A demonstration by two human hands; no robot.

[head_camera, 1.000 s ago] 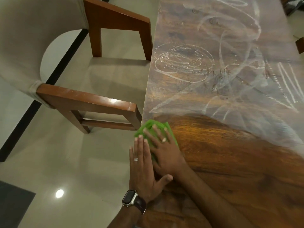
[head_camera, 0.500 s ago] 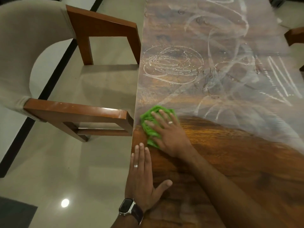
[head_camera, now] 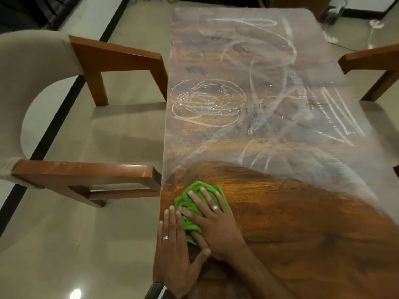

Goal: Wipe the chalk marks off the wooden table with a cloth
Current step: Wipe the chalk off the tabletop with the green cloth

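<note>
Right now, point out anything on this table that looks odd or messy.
White chalk marks and a hazy film cover the far part of the wooden table; only the near strip by the green cloth looks clean. Nothing looks spilled or broken.

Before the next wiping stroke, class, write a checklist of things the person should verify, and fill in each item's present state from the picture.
1. Right hand pressed flat on the green cloth: ok.
2. Left hand flat on the table, bracing at its edge: ok.
3. Near part of the table wiped bare: ok.
4. Chalk marks gone from the far part: not ok.
5. Cloth clean enough for further strokes: cannot tell.
</note>
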